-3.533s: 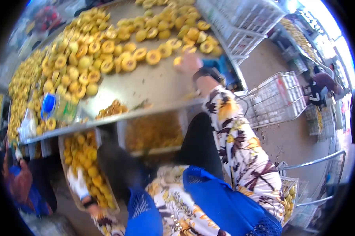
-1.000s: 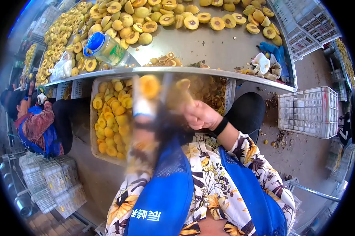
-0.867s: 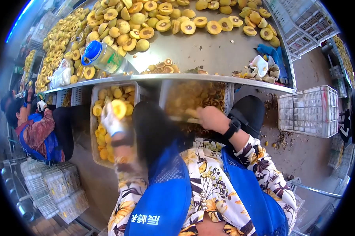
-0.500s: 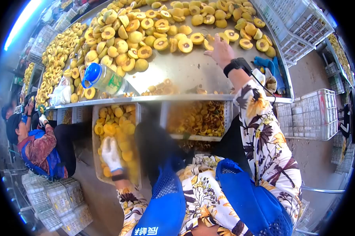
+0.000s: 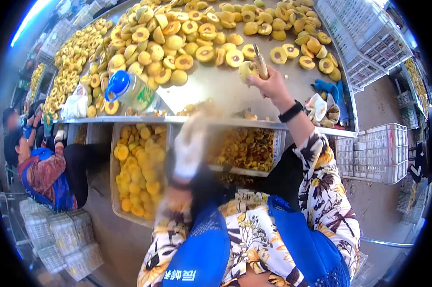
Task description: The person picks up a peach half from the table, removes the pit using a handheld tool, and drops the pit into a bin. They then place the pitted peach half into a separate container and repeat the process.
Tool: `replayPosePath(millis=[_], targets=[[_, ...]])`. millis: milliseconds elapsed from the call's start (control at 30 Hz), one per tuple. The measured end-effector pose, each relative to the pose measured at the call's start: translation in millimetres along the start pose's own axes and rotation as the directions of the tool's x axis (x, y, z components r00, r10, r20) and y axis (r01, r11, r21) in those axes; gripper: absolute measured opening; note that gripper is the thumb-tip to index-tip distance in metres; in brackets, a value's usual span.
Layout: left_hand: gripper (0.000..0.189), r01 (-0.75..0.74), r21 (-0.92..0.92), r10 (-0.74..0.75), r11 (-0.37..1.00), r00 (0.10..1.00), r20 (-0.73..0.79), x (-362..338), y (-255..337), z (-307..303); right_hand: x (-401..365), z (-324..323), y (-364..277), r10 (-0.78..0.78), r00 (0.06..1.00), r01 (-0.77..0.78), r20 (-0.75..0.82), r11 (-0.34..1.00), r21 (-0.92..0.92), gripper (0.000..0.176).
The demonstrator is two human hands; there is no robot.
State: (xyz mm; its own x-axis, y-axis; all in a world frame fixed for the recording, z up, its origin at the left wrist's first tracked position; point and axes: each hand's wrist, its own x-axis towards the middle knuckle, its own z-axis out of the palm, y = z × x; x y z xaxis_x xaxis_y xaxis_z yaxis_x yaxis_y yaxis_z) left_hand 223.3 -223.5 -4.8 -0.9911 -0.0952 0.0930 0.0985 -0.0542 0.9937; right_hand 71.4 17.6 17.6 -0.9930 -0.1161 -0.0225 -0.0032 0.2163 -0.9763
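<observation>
My right hand (image 5: 272,86) is closed above the metal table. It grips a yellow peach half (image 5: 248,71) together with a wooden-handled tool (image 5: 260,63) whose dark metal tip points away from me. My left hand (image 5: 189,146), in a white glove, is smeared by motion near the table's front edge, so its fingers cannot be made out. Below and left of it stands a crate (image 5: 114,196) of smooth yellow peach halves (image 5: 137,177). Cut peach halves with brown centres (image 5: 234,58) lie heaped on the table beyond my hands.
On the metal table (image 5: 211,91) stand a blue-capped bottle (image 5: 134,91) and a white plastic bag (image 5: 75,104). Blue gloves (image 5: 338,93) lie at its right corner. A crate of peels and scraps (image 5: 244,150) sits below the edge. A co-worker (image 5: 43,167) sits at left; white crates (image 5: 374,153) stand right.
My left hand has risen from the crate of peach halves toward the table edge. My right hand, earlier reaching with spread fingers, now holds a peach half and the tool.
</observation>
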Motion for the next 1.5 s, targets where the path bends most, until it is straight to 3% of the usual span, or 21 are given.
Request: replayPosePath(millis=[33,100,133,200,233,267,333,400,433,533,567,767,867,967,1033,1200,1233,1300,1400,1467,1500], targets=[[0.048,0.133,-0.084,-0.134,0.988,0.991,-0.006,7.4,16.2,21.0,-21.1,10.2,-3.9,-0.059,0.998,0.059,-0.015,0.998,-0.006,0.042],[0.058,0.16,-0.173,-0.16,0.972,0.987,0.014,15.6,13.1,47.9,-62.0,30.3,-10.5,-0.177,0.983,0.176,-0.05,0.984,-0.021,0.043],[0.062,0.056,-0.181,-0.052,0.982,0.998,0.03,15.0,-2.8,54.4,-82.0,39.4,-16.0,-0.087,0.994,0.084,-0.062,0.995,-0.053,0.047],[0.05,0.031,0.049,-0.037,0.998,0.99,0.136,5.9,-5.5,54.3,-115.3,61.4,-22.7,0.025,0.993,-0.049,-0.112,0.975,-0.215,0.045],[0.045,-0.001,0.16,-0.029,0.987,0.982,0.188,1.3,-6.8,54.2,-129.2,69.1,-24.9,-0.057,0.992,0.036,-0.113,0.983,-0.18,0.041],[0.043,0.158,-0.025,-0.152,0.987,0.977,0.147,-2.8,3.2,58.2,-138.9,69.7,-21.2,-0.007,0.994,-0.008,-0.113,0.992,-0.126,0.04],[0.047,0.374,-0.441,-0.391,0.816,0.919,0.056,-11.2,23.3,66.3,-156.7,70.8,-8.6,0.043,0.993,-0.057,-0.113,0.991,-0.122,0.035],[0.058,0.604,-0.66,-0.701,0.447,0.695,0.161,-13.3,32.3,60.0,-173.0,71.8,5.6,0.038,0.992,-0.065,-0.123,0.972,-0.225,0.029],[0.068,0.553,-0.73,-0.675,0.402,0.718,0.172,-12.0,9.6,56.3,-181.4,72.1,12.9,-0.022,0.996,-0.006,-0.087,0.952,-0.305,0.028],[0.068,0.419,-0.484,-0.432,0.768,0.897,0.091,-23.0,-24.5,48.3,-201.0,74.7,21.2,-0.112,0.994,0.098,-0.014,0.918,-0.384,0.024],[0.069,0.486,-0.641,-0.57,0.594,0.817,0.092,-24.0,-15.8,52.5,-205.8,75.4,14.8,-0.104,0.995,0.092,-0.009,0.913,-0.397,0.023],[0.059,0.309,-0.523,-0.349,0.794,0.937,0.023,-33.8,-35.2,59.1,-213.4,74.3,3.5,-0.082,0.996,0.086,0.029,0.872,-0.481,0.023],[0.049,0.32,-0.585,-0.388,0.745,0.922,0.01,-40.9,-11.7,69.1,-214.5,77.9,13.7,-0.108,0.993,0.118,0.049,0.852,-0.511,0.025],[0.043,0.005,-0.187,-0.03,0.982,0.992,-0.126,-52.1,-5.7,77.6,-217.8,83.9,18.0,-0.092,0.993,0.116,0.072,0.866,-0.487,0.026],[0.04,-0.024,-0.202,-0.002,0.979,0.992,-0.128,-55.0,-11.9,77.7,-223.0,81.2,2.0,0.064,0.995,-0.029,0.081,0.928,-0.372,0.025],[0.035,0.092,-0.187,-0.101,0.978,0.994,-0.037,-50.3,-10.5,63.8,-223.8,76.9,2.7,0.106,0.982,-0.031,0.157,0.906,-0.421,0.023],[0.035,0.011,-0.06,-0.013,0.998,1.0,-0.022,-45.4,-21.7,56.4,-222.9,76.1,4.2,0.105,0.978,-0.018,0.182,0.904,-0.426,0.023],[0.025,0.181,-0.203,-0.175,0.962,0.983,0.049,-35.7,-35.1,45.0,-220.8,75.6,5.2,0.111,0.973,-0.006,0.203,0.889,-0.458,0.023],[0.024,0.145,-0.33,-0.147,0.933,0.989,0.019,-32.8,-37.8,45.4,-216.8,80.0,9.4,0.083,0.98,0.014,0.182,0.879,-0.476,0.023],[0.026,0.205,-0.674,-0.323,0.71,0.945,-0.053,-37.2,-28.4,58.5,-216.2,85.5,11.8,0.054,0.989,0.015,0.14,0.893,-0.449,0.023],[0.031,0.113,-0.57,-0.207,0.814,0.973,-0.104,-39.4,-31.8,59.2,-215.7,88.2,11.8,0.038,0.993,0.013,0.113,0.907,-0.421,0.023]])
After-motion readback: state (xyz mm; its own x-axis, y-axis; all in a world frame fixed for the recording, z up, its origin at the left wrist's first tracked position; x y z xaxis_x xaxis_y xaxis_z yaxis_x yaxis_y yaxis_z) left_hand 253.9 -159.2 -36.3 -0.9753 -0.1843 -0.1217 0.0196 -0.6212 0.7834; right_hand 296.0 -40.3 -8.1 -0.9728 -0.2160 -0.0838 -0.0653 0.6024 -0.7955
